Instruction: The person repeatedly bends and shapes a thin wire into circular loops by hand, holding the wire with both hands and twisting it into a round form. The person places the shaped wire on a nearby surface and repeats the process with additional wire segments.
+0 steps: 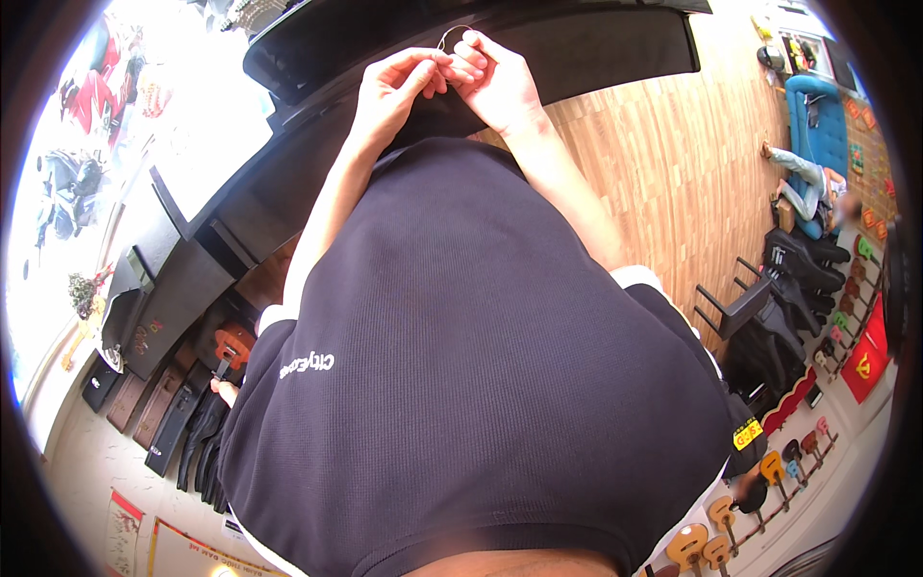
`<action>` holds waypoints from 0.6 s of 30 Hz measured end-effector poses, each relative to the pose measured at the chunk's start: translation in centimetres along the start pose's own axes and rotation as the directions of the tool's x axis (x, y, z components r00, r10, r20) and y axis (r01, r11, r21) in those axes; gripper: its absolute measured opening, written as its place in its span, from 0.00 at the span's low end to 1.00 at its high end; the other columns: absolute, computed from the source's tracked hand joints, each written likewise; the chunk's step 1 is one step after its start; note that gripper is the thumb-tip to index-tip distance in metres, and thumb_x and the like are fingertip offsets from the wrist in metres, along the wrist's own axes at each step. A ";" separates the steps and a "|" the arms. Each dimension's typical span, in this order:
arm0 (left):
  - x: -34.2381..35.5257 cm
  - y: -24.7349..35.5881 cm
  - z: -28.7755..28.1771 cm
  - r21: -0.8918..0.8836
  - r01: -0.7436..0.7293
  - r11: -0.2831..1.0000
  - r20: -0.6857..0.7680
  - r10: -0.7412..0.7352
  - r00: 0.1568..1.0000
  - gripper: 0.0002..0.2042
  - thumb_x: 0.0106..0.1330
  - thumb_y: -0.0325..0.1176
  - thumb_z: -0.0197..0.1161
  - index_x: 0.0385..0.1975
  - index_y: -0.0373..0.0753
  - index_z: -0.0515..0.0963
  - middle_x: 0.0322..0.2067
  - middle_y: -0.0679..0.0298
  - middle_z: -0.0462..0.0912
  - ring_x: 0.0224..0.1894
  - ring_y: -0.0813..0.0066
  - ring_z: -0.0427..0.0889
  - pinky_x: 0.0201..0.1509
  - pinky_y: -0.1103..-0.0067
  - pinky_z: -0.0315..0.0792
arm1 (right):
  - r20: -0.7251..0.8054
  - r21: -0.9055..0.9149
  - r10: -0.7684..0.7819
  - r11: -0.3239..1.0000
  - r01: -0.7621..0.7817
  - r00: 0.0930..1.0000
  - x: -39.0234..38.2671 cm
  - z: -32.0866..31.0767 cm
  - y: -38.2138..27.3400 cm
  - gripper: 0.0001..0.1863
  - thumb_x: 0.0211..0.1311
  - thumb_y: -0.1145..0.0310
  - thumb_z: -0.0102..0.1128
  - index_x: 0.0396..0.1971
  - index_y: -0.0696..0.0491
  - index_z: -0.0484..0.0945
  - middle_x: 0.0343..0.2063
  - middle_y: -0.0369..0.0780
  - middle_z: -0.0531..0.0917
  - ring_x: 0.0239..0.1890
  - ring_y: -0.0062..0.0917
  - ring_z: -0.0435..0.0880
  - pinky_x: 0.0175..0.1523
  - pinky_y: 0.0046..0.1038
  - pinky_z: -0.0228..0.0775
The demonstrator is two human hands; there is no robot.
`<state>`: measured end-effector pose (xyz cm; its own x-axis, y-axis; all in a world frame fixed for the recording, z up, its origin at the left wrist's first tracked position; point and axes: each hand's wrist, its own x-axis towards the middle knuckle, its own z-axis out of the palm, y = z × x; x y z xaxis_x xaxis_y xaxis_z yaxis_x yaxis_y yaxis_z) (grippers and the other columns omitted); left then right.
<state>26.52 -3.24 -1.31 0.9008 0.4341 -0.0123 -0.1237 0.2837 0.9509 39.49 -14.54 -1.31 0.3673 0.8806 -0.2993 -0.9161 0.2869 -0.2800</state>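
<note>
My left hand [396, 88] and my right hand [502, 85] meet at the top of the head view, out in front of my dark shirt. Between their pinched fingertips runs a thin, gold-coloured string [445, 39], looped in a small arc above the fingers. It looks like wire, but its exact kind is too small to tell. Fingers of both hands nearly touch and hide much of it. Behind the hands is a glossy black surface [615, 58].
Wood-look floor [625, 163] lies to the right. A person [812, 188] sits on a blue sofa [817, 115]. Black chairs or cases [779, 317] and wall-hung guitars [690, 543] fill the right side. At left, another person's hand [225, 389] is by a small orange-brown guitar [234, 343].
</note>
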 end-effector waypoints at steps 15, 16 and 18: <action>-0.3 0.3 -1.6 -0.184 -0.008 0.983 -0.288 -0.046 0.956 0.09 0.69 0.32 0.58 0.38 0.33 0.80 0.24 0.68 0.76 0.25 0.82 0.73 0.33 0.85 0.69 | 0.085 -0.632 -0.108 0.763 0.138 0.990 -0.9 0.9 0.0 0.07 0.68 0.72 0.52 0.38 0.58 0.77 0.30 0.35 0.78 0.34 0.19 0.78 0.45 0.22 0.72; -0.4 0.3 -1.7 -0.185 -0.009 0.983 -0.299 -0.048 0.953 0.09 0.70 0.33 0.58 0.39 0.33 0.80 0.24 0.68 0.76 0.25 0.82 0.73 0.33 0.85 0.69 | 0.076 -0.643 -0.118 0.753 0.139 0.990 -0.9 1.0 -0.1 0.06 0.67 0.73 0.54 0.38 0.58 0.78 0.29 0.35 0.79 0.32 0.18 0.78 0.43 0.21 0.72; -0.5 0.4 -2.0 -0.221 -0.011 0.975 -0.286 -0.054 0.957 0.11 0.71 0.34 0.56 0.40 0.33 0.80 0.26 0.68 0.77 0.26 0.82 0.74 0.33 0.86 0.70 | 0.058 -0.664 -0.141 0.734 0.144 0.988 -0.9 1.4 0.0 0.06 0.64 0.74 0.57 0.38 0.59 0.80 0.27 0.35 0.80 0.29 0.17 0.78 0.39 0.18 0.71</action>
<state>25.22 -1.66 -1.58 0.7496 0.6444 -0.1512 -0.2231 0.4610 0.8589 38.98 -14.83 0.21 0.4829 0.8517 -0.2034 -0.5125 0.0866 -0.8543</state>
